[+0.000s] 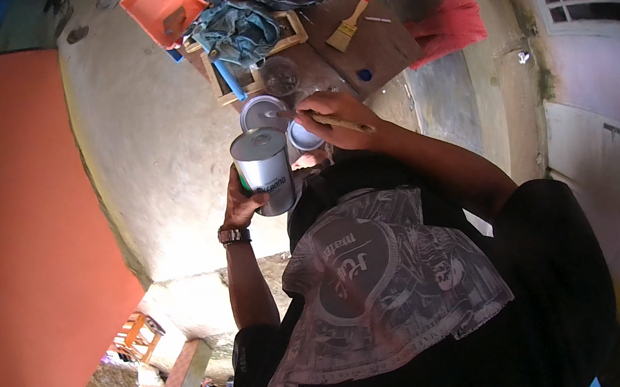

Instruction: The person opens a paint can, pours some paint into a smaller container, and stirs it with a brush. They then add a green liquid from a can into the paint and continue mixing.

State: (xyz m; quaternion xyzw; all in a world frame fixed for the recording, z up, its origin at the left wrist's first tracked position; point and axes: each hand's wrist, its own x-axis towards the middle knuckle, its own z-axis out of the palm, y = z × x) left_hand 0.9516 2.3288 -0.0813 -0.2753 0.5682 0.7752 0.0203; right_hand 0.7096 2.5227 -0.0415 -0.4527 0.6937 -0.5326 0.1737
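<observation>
The left hand (239, 204) curls round a shiny, round silver metal can (272, 168). Right of the can, the right hand (337, 112) closes on a thin, brown, wooden-handled brush (354, 125).

- From where I stand, daylight is strong on the pale floor (177, 238), washing it nearly white close to the foot of the orange wall (7, 214).
- A soft sheen runs down the silver can (275, 168).
- The black shirt (430, 355) sinks into deep shade (its folds almost vanish).
- That wall's edge bows, fisheye fashion.
- Darkness swallows the corners, and things near the rim look soft.
</observation>
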